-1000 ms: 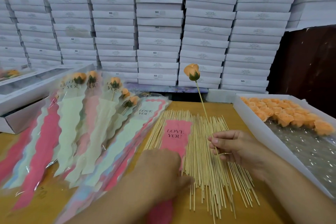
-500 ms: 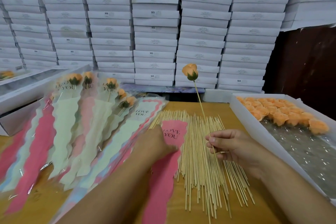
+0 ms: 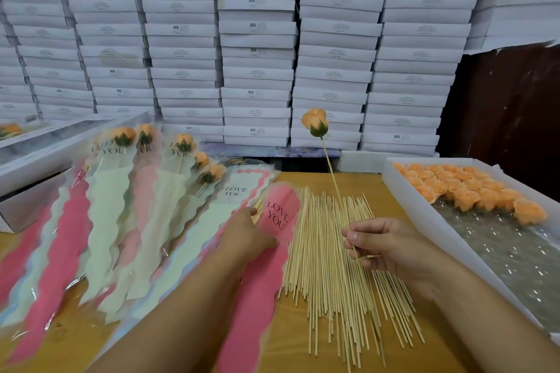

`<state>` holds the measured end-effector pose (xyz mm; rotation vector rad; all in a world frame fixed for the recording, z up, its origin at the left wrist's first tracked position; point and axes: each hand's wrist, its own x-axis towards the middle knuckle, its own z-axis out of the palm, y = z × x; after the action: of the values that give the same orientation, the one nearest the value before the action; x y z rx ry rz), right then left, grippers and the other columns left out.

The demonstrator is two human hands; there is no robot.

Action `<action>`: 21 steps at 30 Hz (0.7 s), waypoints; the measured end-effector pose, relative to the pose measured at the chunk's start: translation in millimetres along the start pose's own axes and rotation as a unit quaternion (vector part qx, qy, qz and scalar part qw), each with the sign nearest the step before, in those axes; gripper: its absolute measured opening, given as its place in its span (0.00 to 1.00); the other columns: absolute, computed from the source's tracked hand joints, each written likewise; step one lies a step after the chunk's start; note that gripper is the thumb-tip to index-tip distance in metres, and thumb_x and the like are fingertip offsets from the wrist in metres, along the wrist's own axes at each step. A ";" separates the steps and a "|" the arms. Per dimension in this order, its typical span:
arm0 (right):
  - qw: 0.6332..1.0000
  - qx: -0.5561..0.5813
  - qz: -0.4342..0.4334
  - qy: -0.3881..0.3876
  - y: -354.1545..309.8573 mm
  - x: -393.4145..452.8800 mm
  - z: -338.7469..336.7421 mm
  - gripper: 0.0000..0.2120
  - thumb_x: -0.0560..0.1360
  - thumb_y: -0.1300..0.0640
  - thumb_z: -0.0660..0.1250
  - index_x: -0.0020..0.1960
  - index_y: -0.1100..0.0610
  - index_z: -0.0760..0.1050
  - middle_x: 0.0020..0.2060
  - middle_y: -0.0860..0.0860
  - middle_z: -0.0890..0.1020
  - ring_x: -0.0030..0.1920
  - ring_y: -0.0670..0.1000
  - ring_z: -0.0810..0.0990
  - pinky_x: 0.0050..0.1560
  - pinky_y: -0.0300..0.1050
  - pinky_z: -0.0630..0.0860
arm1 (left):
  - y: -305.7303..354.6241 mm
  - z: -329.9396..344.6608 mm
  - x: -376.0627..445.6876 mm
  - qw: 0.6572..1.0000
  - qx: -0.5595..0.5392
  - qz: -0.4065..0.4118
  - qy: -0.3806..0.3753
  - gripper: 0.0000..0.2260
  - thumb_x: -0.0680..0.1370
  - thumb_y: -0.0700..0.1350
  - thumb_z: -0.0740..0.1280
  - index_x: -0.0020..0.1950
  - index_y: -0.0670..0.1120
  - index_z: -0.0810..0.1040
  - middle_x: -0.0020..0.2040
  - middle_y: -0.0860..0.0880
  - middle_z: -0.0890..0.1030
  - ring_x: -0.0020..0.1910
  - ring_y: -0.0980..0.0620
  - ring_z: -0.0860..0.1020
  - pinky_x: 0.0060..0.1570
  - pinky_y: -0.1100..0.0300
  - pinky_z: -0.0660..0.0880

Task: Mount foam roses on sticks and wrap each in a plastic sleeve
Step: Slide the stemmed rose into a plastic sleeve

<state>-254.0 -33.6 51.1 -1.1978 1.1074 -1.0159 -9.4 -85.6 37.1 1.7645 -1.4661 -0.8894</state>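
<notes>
My right hand (image 3: pixel 385 244) pinches the lower part of a thin stick that carries an orange foam rose (image 3: pixel 316 121), held upright above the heap of bare sticks (image 3: pixel 336 266). My left hand (image 3: pixel 247 235) grips the upper part of a pink "LOVE YOU" plastic sleeve (image 3: pixel 274 251) that lies partly over the sticks, its top end lifted. Several wrapped roses (image 3: pixel 145 179) fan out at the left on a spread of pink and pale sleeves.
A white tray (image 3: pixel 448 239) at the right holds loose orange foam roses (image 3: pixel 466 188) on bubble wrap. White boxes (image 3: pixel 257 48) are stacked wall-high behind the wooden table (image 3: pixel 306 339). Another open white box (image 3: pixel 36 154) stands at the far left.
My left hand slid up the pink sleeve from its lower part to near the printed top, shifting and lifting that end leftward. The right hand kept the rose on its stick nearly still.
</notes>
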 end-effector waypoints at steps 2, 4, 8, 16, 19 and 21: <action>1.000 0.001 0.002 -0.001 0.3 0.4 -0.5 0.13 0.63 0.58 0.77 0.46 0.60 0.86 0.40 0.57 0.86 0.36 0.49 0.83 0.33 0.38 0.80 | -0.8 -1.8 -2.2 0.999 -0.046 -0.014 -0.010 0.38 0.69 0.38 0.79 0.76 0.47 0.67 0.66 0.41 0.76 0.54 0.42 0.80 0.46 0.51 0.79; 1.000 0.003 0.005 -0.006 0.4 1.0 -0.1 0.11 0.63 0.58 0.77 0.45 0.59 0.87 0.40 0.56 0.86 0.36 0.48 0.83 0.33 0.38 0.80 | -1.4 -3.7 -4.5 0.994 -0.102 -0.033 -0.026 0.35 0.68 0.37 0.80 0.72 0.46 0.70 0.61 0.40 0.79 0.51 0.39 0.82 0.49 0.45 0.82; 1.000 0.008 0.010 -0.015 0.1 2.2 1.4 0.10 0.63 0.57 0.76 0.45 0.56 0.87 0.45 0.55 0.87 0.35 0.46 0.83 0.32 0.35 0.78 | 2.1 -8.8 -15.5 0.979 -0.181 -0.056 -0.071 0.18 0.70 0.37 0.79 0.57 0.41 0.81 0.50 0.39 0.85 0.48 0.37 0.84 0.52 0.37 0.81; 0.997 0.059 0.038 -0.015 1.5 2.2 5.8 0.15 0.65 0.63 0.76 0.50 0.64 0.83 0.46 0.60 0.86 0.32 0.47 0.81 0.27 0.35 0.75 | -0.4 -3.5 -68.1 0.934 -0.267 -0.057 -0.230 0.12 0.73 0.32 0.74 0.56 0.38 0.84 0.48 0.36 0.85 0.39 0.42 0.84 0.42 0.51 0.82; 0.997 0.059 0.033 -0.022 -0.2 1.0 7.7 0.17 0.66 0.63 0.74 0.54 0.66 0.82 0.39 0.57 0.85 0.31 0.46 0.80 0.27 0.34 0.74 | -5.0 -1.0 -86.1 0.925 -0.259 -0.057 -0.273 0.16 0.71 0.30 0.75 0.58 0.39 0.84 0.53 0.36 0.85 0.49 0.38 0.84 0.55 0.45 0.80; 0.998 0.057 0.027 -0.010 -0.6 0.8 7.2 0.16 0.65 0.62 0.74 0.52 0.65 0.82 0.35 0.54 0.84 0.31 0.45 0.80 0.26 0.34 0.74 | -8.6 -1.6 -93.0 0.917 -0.250 -0.059 -0.306 0.18 0.69 0.30 0.75 0.59 0.38 0.83 0.55 0.36 0.84 0.56 0.36 0.83 0.62 0.41 0.77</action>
<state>-246.8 -33.2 51.8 -1.0788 1.0465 -1.0092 -16.2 7.5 38.7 1.2446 -1.3181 -1.8184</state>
